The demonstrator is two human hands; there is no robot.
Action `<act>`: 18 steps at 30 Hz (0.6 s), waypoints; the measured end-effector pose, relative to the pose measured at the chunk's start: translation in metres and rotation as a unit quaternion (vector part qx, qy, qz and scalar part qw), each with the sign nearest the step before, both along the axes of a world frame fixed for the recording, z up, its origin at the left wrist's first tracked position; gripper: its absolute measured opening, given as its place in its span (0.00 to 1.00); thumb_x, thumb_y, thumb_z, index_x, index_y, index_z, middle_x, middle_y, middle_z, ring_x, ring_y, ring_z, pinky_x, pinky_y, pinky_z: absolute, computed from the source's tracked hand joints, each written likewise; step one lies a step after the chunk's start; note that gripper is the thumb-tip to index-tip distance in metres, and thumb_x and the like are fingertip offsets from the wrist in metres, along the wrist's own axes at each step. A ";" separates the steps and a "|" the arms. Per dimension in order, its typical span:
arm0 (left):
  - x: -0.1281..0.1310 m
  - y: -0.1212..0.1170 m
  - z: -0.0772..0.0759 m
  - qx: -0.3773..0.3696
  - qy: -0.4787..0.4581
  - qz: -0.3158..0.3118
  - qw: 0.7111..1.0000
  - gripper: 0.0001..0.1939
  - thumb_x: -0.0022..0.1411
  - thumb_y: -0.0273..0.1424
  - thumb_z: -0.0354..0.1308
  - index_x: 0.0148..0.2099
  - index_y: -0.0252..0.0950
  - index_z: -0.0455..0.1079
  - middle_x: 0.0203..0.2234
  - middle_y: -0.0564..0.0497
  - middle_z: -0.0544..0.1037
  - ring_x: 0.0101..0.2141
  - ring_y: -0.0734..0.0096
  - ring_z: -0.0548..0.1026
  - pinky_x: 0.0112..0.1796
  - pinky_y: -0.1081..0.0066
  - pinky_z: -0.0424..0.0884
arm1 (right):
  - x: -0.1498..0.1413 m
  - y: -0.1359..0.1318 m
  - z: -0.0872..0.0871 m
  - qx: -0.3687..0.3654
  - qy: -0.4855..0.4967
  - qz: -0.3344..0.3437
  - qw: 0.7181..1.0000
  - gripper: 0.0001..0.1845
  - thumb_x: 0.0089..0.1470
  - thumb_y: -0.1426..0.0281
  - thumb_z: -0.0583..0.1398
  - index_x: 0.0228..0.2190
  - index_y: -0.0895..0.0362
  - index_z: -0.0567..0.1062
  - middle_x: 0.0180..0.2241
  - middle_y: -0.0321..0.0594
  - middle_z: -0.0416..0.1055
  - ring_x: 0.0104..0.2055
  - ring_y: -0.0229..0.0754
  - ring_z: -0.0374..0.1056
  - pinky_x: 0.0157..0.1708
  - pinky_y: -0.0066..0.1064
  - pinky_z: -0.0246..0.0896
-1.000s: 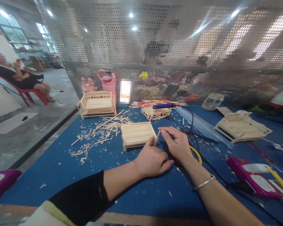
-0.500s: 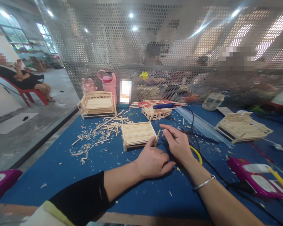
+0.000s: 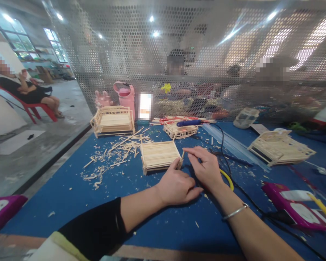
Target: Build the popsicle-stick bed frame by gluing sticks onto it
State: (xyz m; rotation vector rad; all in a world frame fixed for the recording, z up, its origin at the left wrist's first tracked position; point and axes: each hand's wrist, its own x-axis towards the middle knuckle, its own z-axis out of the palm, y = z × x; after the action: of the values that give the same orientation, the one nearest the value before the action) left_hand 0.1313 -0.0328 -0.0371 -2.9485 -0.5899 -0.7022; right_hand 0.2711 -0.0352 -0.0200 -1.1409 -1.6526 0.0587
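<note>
On the near part of the blue-topped bench (image 3: 163,235), the left hand (image 3: 176,186) lay low, one digit extended onto the front right corner of a small, pale platform model built of thin wooden sticks (image 3: 161,155), its other fingers curled; I could not tell whether anything was clamped beneath. To its right, the right hand (image 3: 205,166) had thumb and forefinger tips close together at the top of a short, pale wooden stick (image 3: 183,155) leaning at the model's right side; whether that grip was actually closed on the stick could not be made out. The platform model sat upright on the bench, just beyond the left hand, and seemed very light, so a careless push might have slid it. Its slatted deck looked fairly stiff, while the thin upright at its far right corner seemed easy to snap; the sounder hold would have been low on the deck's side edges, with gentle pressure. The short stick, dry and rigid, probably called for a pinch near its upper end. Behind lay a loose heap of pale wooden offcuts (image 3: 129,146), and farther back a blue-handled corded tool (image 3: 188,123) rested on another stick-built frame (image 3: 180,131).
</note>
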 end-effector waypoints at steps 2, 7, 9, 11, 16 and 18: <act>0.000 0.000 0.000 0.000 0.000 0.001 1.000 0.21 0.63 0.41 0.51 0.24 0.36 0.72 0.17 0.52 0.76 0.24 0.68 0.75 0.56 0.52 0.52 | 0.000 0.000 0.000 0.003 -0.006 0.000 1.000 0.14 0.55 0.73 0.53 0.33 0.52 0.79 0.29 0.39 0.76 0.32 0.41 0.71 0.35 0.34 0.66; -0.001 -0.001 -0.002 -0.003 -0.004 0.001 1.000 0.20 0.63 0.41 0.51 0.24 0.35 0.72 0.17 0.52 0.76 0.24 0.68 0.75 0.55 0.51 0.52 | 0.001 0.000 0.000 0.008 -0.017 -0.003 1.000 0.15 0.55 0.74 0.52 0.34 0.53 0.79 0.29 0.39 0.76 0.32 0.41 0.71 0.34 0.33 0.66; 0.000 -0.001 -0.003 -0.004 -0.009 0.001 1.000 0.20 0.63 0.40 0.51 0.24 0.35 0.71 0.18 0.52 0.76 0.24 0.68 0.75 0.55 0.51 0.52 | 0.001 0.000 0.000 0.009 -0.020 -0.004 1.000 0.15 0.55 0.74 0.52 0.34 0.54 0.79 0.29 0.40 0.76 0.32 0.41 0.71 0.34 0.33 0.66; 0.001 -0.003 0.000 -0.005 -0.026 0.003 1.000 0.20 0.63 0.40 0.50 0.24 0.35 0.71 0.18 0.51 0.76 0.25 0.68 0.75 0.53 0.53 0.55 | 0.002 0.000 0.000 0.009 -0.023 -0.006 1.000 0.15 0.55 0.74 0.53 0.34 0.53 0.79 0.29 0.40 0.76 0.32 0.41 0.71 0.34 0.33 0.66; -0.016 -0.037 0.029 -0.110 -0.122 0.011 0.986 0.23 0.67 0.38 0.44 0.24 0.37 0.70 0.16 0.54 0.73 0.21 0.75 0.70 0.35 0.66 0.66 | 0.002 0.000 -0.001 0.009 -0.028 -0.012 0.999 0.15 0.55 0.74 0.52 0.34 0.52 0.79 0.29 0.39 0.76 0.33 0.41 0.71 0.34 0.33 0.66; -0.036 -0.065 0.037 -0.118 -0.141 0.033 0.982 0.25 0.69 0.36 0.39 0.26 0.40 0.72 0.17 0.54 0.73 0.21 0.75 0.69 0.32 0.66 0.67 | 0.002 0.001 -0.001 0.007 -0.028 -0.014 0.999 0.15 0.55 0.73 0.52 0.34 0.52 0.79 0.28 0.38 0.76 0.32 0.41 0.71 0.33 0.33 0.66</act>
State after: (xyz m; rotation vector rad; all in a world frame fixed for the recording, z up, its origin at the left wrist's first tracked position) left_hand 0.0954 -0.0975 0.0000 -3.0435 -0.8415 -1.1266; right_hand 0.2736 -0.0346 -0.0209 -1.1643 -1.6839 -0.0041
